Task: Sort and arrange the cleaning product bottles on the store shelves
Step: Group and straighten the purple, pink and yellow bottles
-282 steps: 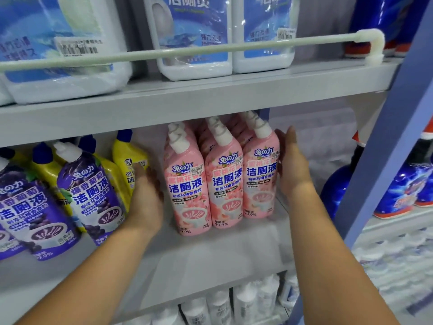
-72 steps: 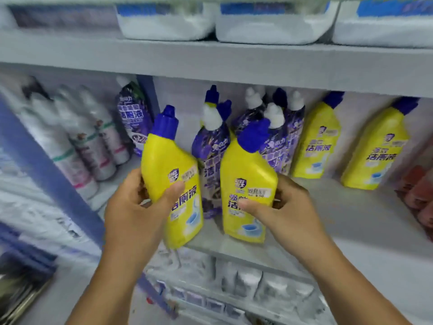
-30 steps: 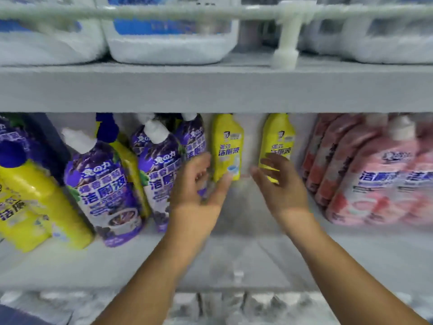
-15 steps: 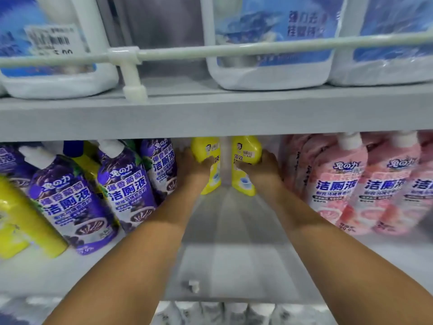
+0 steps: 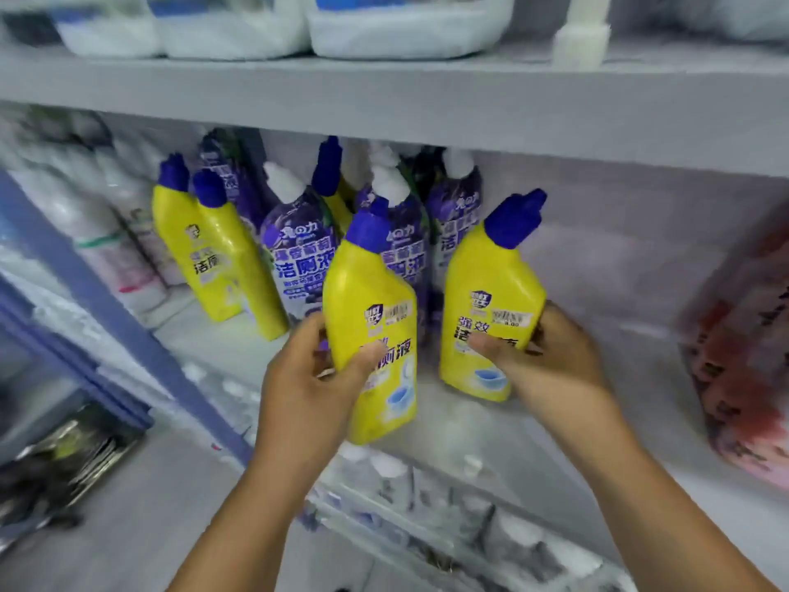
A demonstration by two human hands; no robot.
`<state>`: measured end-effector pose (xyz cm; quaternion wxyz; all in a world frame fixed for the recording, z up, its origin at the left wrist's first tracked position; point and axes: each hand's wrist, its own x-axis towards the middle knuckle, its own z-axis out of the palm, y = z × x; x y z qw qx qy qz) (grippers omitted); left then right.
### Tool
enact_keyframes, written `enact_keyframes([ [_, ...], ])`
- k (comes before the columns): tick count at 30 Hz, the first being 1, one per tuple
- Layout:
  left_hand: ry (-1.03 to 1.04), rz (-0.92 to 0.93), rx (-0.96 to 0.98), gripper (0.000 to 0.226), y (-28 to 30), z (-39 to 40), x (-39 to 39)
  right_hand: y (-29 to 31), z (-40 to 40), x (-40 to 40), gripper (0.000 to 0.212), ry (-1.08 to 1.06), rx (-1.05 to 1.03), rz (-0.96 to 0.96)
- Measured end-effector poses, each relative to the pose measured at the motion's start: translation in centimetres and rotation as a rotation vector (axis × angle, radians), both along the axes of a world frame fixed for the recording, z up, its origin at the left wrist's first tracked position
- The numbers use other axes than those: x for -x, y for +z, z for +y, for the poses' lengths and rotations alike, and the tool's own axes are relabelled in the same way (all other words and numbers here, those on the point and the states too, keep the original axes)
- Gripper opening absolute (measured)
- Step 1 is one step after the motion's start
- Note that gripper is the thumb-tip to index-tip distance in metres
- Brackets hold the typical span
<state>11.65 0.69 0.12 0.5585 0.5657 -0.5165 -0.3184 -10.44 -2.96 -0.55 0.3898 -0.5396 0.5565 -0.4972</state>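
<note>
The left hand [image 5: 307, 378] grips one yellow bottle [image 5: 371, 331] by its lower body, held off the front edge of the shelf [image 5: 597, 378]; the right hand [image 5: 550, 361] clasps a second yellow bottle [image 5: 491, 309] over the shelf's middle; both bottles stand near upright, caps tilted right; two shelved yellow bottles [image 5: 213, 258] stand toward the shelf's left end, nearer the left hand, likely where both belong.

"强效" on right yellow bottle [image 5: 491, 292]

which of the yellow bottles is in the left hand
The yellow bottle left of centre, nearest the camera, gripped by the left hand. The right hand holds another; two more stand unheld at far left.
</note>
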Motion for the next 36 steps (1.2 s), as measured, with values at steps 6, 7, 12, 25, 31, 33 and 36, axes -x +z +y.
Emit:
enact_keyframes([
  [6,0.271,0.004,0.038,0.024,0.4,0.1,-11.0,-0.2,0.5,-11.0,0.027,0.155,0.007,-0.055],
  [7,0.309,0.008,0.052,0.025,0.1,-0.3,-12.8,-0.3,0.3,-12.9,0.027,0.167,0.004,-0.057],
  [12,0.332,0.010,0.058,0.027,-1.8,-3.9,-20.7,-0.8,-1.4,-22.2,0.029,0.091,0.002,-0.070],
  [25,0.102,-0.068,0.060,0.037,-3.0,-11.9,-25.4,-2.1,-5.0,-31.3,0.047,-0.159,-0.035,0.287],
  [31,0.242,-0.302,0.537,0.044,-3.0,-8.2,-23.1,-2.2,-3.6,-29.0,0.035,0.015,-0.182,0.314],
  [33,0.059,-0.288,0.683,0.032,-2.1,-6.0,-20.5,-1.1,-2.5,-26.9,0.029,-0.009,-0.183,0.232],
  [36,-0.203,-0.218,0.638,0.037,-2.1,-5.1,-16.1,0.9,-1.6,-22.3,0.009,-0.172,-0.055,0.084],
])
